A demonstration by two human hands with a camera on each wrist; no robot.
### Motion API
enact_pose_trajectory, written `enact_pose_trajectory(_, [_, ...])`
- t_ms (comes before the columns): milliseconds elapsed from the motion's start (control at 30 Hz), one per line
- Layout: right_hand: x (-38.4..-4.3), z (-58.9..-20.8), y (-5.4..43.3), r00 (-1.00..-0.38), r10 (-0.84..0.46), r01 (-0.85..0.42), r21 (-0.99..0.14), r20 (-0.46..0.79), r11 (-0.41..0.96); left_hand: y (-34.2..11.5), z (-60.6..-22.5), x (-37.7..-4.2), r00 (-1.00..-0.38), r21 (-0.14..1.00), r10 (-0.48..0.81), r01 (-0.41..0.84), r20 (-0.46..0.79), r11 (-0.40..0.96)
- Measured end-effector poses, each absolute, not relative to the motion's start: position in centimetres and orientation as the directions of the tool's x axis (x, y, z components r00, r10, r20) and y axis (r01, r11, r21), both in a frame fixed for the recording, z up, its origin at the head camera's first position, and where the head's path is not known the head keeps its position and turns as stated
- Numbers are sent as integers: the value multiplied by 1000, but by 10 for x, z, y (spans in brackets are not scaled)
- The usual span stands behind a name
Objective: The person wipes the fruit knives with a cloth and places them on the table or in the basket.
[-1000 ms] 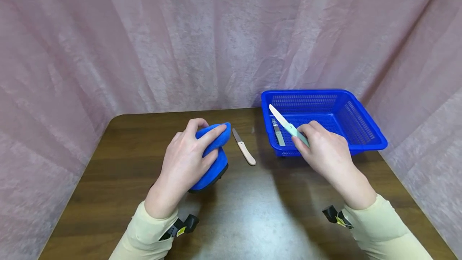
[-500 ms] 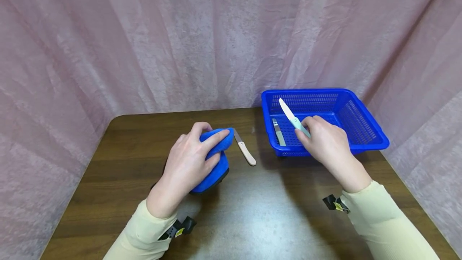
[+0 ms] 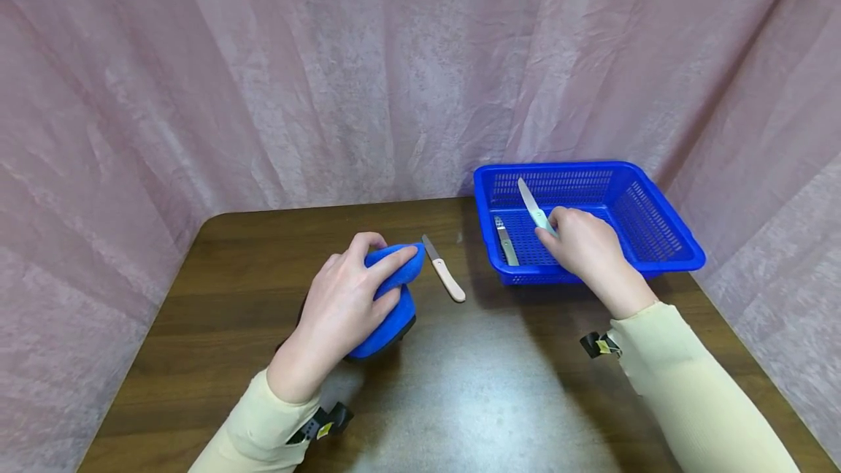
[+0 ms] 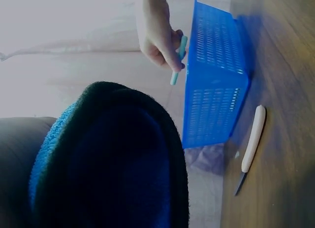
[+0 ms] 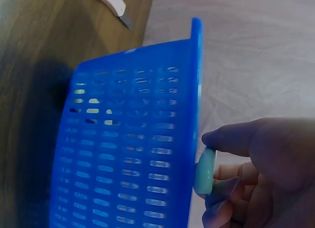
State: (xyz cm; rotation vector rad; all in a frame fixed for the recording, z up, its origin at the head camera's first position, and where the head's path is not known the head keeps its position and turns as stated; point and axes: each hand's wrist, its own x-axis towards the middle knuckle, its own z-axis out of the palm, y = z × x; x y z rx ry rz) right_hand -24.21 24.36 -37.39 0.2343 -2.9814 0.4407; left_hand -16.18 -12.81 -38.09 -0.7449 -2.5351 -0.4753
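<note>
My right hand (image 3: 585,243) pinches the mint-green handle of a knife (image 3: 534,209) over the blue basket (image 3: 669,266), its pale blade pointing away toward the back wall. In the right wrist view the handle (image 5: 205,171) shows between thumb and fingers, close by the basket's rim. My left hand (image 3: 348,298) grips a folded blue cloth (image 3: 389,323) with a dark edge, above the table left of centre. In the left wrist view the cloth (image 4: 118,159) fills much of the foreground. Just right of it, a knife with a cream handle (image 3: 449,281) lies on the table.
Inside the basket, along its left side, lies a piece of cutlery with a grey-green handle (image 3: 508,248). The brown wooden table (image 3: 217,298) ends at a pink curtain (image 3: 315,93) behind and at the sides.
My right hand has moved forward with the mint-green knife, further over the basket. The left hand has shifted slightly toward me with the cloth. The cream-handled knife stays put.
</note>
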Motion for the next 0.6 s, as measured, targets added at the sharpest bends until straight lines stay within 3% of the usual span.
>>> enact_pose_trajectory(600, [-272,-397,242,-982,-173,-151,-251,-69,956,-134,-388,-158,-776,201,425,561,466,803])
